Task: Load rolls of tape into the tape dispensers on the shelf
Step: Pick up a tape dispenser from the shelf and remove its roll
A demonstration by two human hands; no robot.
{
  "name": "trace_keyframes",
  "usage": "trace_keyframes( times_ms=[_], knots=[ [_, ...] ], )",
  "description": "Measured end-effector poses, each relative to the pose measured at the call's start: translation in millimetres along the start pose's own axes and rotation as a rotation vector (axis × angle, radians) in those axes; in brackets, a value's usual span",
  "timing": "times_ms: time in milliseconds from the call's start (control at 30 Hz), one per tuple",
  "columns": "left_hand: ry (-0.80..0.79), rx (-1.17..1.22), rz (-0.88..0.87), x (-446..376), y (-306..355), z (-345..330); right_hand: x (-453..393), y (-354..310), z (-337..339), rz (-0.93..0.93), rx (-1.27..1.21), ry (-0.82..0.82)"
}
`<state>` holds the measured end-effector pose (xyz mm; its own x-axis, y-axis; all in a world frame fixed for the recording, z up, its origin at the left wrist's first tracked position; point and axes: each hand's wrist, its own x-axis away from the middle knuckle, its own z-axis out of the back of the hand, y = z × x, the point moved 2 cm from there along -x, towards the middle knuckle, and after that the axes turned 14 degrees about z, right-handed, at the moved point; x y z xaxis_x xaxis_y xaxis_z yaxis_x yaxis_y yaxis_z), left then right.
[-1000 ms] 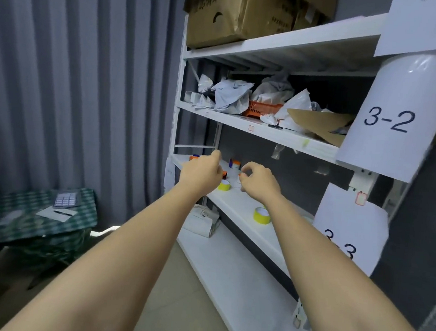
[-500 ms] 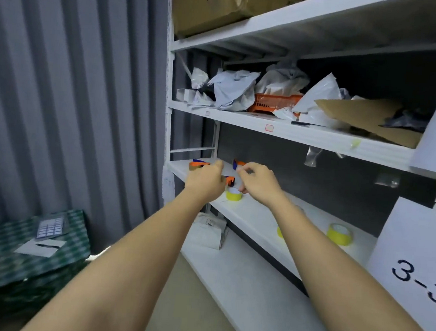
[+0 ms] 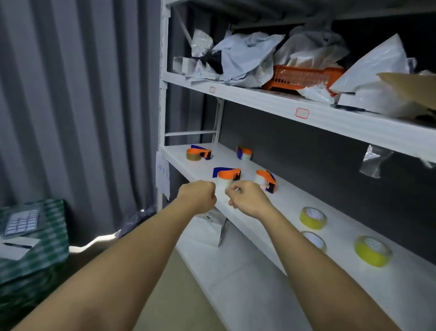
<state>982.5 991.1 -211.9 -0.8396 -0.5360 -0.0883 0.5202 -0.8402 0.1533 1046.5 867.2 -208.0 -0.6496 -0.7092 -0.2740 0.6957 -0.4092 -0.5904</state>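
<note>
On the white middle shelf [image 3: 338, 274] stand several orange-and-blue tape dispensers. The nearest dispenser [image 3: 227, 176], carrying a pale tape roll [image 3: 221, 190], sits at the shelf's front edge between my hands. My left hand [image 3: 198, 196] is curled tight against the roll's left side; what its fingers grip is hidden. My right hand [image 3: 248, 199] pinches the roll's right edge with fingertips. Other dispensers stand at the back left [image 3: 198, 153], back [image 3: 244, 153] and right [image 3: 265, 180]. Loose yellow rolls lie further right: one [image 3: 313, 217], another [image 3: 373, 251], a third [image 3: 315, 240] partly behind my forearm.
The shelf above holds crumpled plastic bags [image 3: 246, 55], an orange basket [image 3: 302, 76] and cardboard [image 3: 426, 90]. A white box [image 3: 210, 231] sits on the lower shelf. A green checked table [image 3: 34, 260] with a calculator [image 3: 22, 221] stands at the left by the grey curtain.
The view has swung closer and lower toward the middle shelf. Both hands have come to the shelf's front edge around the nearest dispenser. The yellow roll seen under my hands earlier is out of sight.
</note>
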Motion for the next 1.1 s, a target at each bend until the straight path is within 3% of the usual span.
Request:
trace_keyframes(
  times_ms=[533,800,967,1100],
  knots=[
    [-0.047,0.100,0.075,-197.9,-55.8,-45.0,-194.5,61.1,-57.1,-0.009,-0.084,-0.191],
    [-0.025,0.198,0.086,-338.7,-123.6,-73.5,-348.4,88.6,-132.3,-0.032,0.051,-0.321],
    [-0.124,0.304,0.119,-419.5,-169.6,-102.5,-417.2,106.0,-185.8,-0.088,0.084,-0.447],
    [-0.133,0.332,0.075,-465.7,-186.9,-118.5,-457.5,127.3,-214.6,-0.043,0.084,-0.292]
  ],
)
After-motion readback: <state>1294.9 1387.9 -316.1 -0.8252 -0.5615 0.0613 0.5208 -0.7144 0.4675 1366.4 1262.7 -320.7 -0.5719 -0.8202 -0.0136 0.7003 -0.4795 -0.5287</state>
